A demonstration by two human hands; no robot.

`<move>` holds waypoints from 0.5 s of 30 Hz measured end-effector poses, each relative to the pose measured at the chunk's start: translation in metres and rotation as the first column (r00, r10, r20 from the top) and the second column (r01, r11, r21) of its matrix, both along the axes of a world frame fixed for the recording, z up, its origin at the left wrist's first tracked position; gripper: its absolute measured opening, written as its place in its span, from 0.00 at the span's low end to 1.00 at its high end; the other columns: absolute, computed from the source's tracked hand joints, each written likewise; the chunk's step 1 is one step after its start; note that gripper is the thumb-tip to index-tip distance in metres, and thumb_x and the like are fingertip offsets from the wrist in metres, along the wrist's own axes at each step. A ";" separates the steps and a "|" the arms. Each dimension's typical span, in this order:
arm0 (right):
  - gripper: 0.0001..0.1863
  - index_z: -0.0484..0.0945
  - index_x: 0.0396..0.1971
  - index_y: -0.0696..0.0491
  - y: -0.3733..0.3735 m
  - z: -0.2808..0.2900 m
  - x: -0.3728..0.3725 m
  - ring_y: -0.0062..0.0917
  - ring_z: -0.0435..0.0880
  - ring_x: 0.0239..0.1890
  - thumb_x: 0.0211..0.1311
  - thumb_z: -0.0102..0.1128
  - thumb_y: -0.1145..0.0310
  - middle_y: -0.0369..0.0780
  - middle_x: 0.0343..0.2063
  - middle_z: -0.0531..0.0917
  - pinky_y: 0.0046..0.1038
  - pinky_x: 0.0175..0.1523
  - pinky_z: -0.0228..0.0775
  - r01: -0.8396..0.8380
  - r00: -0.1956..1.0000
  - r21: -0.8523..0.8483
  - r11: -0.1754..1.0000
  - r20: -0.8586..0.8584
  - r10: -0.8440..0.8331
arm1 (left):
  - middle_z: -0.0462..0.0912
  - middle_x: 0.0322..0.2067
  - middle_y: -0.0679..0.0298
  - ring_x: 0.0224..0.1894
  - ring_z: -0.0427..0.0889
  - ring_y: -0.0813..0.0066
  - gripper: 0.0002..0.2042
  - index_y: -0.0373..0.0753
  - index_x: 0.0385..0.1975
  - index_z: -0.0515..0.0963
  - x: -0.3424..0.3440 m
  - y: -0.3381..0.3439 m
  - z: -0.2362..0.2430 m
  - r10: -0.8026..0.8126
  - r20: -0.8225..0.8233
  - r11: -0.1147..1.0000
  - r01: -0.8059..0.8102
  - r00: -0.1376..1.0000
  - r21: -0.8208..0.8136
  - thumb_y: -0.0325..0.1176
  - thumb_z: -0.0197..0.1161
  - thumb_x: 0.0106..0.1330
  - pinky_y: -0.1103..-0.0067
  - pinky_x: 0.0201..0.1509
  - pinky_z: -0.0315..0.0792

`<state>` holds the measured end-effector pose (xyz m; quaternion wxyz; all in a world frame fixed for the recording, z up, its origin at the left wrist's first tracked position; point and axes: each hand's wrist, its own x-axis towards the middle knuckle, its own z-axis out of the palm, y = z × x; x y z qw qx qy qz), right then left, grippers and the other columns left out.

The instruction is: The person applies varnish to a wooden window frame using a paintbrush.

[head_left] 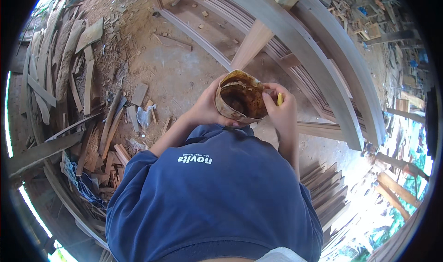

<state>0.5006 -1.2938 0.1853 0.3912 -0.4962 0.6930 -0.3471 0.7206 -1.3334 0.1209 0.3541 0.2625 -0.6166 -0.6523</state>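
A cut-open, cup-like container (223, 109) with a ragged rim is tilted in front of my chest. Its inside is coated with dark brown stains, and some brown stuff lies at the bottom. My left hand (208, 106) is wrapped round its left side and underside. At the right rim, my right hand (283, 106) has its fingers curled, thumb against the container's edge. A small yellow object (279, 98) shows between those fingers; most of it is hidden, so its kind cannot be made out.
Large wooden frames (318, 54) with a curved top rail lie ahead and to the right. Scrap boards (90, 80) and offcuts are heaped at the left. Stacked wooden strips (328, 190) lie near my right side. The dirt floor (177, 80) carries wood chips.
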 end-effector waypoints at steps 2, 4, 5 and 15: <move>0.09 0.81 0.38 0.55 0.001 0.006 0.000 0.22 0.80 0.28 0.57 0.61 0.74 0.39 0.26 0.82 0.23 0.36 0.70 -0.024 0.998 -0.039 0.999 -0.050 0.022 | 0.69 0.59 0.55 0.63 0.68 0.65 0.55 0.31 0.64 0.56 0.001 0.001 0.006 -0.029 -0.028 0.998 0.031 0.999 0.048 0.39 0.84 0.34 0.72 0.67 0.61; 0.10 0.81 0.39 0.54 0.002 0.009 -0.001 0.23 0.80 0.29 0.56 0.61 0.74 0.40 0.26 0.82 0.23 0.36 0.70 -0.055 0.994 -0.074 0.996 -0.102 0.047 | 0.71 0.57 0.57 0.61 0.70 0.67 0.52 0.32 0.63 0.59 0.001 0.003 0.012 -0.054 -0.057 0.994 0.059 0.997 0.095 0.38 0.83 0.34 0.73 0.66 0.62; 0.11 0.81 0.40 0.52 0.004 0.010 0.001 0.24 0.81 0.30 0.55 0.62 0.74 0.39 0.28 0.82 0.24 0.36 0.71 -0.094 0.986 -0.155 0.983 -0.149 0.071 | 0.72 0.57 0.57 0.61 0.70 0.68 0.51 0.32 0.62 0.60 0.002 0.005 0.014 -0.075 -0.052 0.992 0.080 0.996 0.098 0.38 0.83 0.35 0.73 0.66 0.62; 0.21 0.83 0.42 0.41 0.007 0.013 0.017 0.25 0.82 0.35 0.46 0.63 0.77 0.33 0.36 0.81 0.26 0.38 0.76 -0.566 0.730 -0.318 0.760 -0.621 0.284 | 0.74 0.55 0.56 0.59 0.72 0.67 0.48 0.33 0.60 0.63 0.026 0.000 0.000 -0.357 0.056 0.934 0.355 0.933 0.038 0.35 0.82 0.34 0.73 0.65 0.64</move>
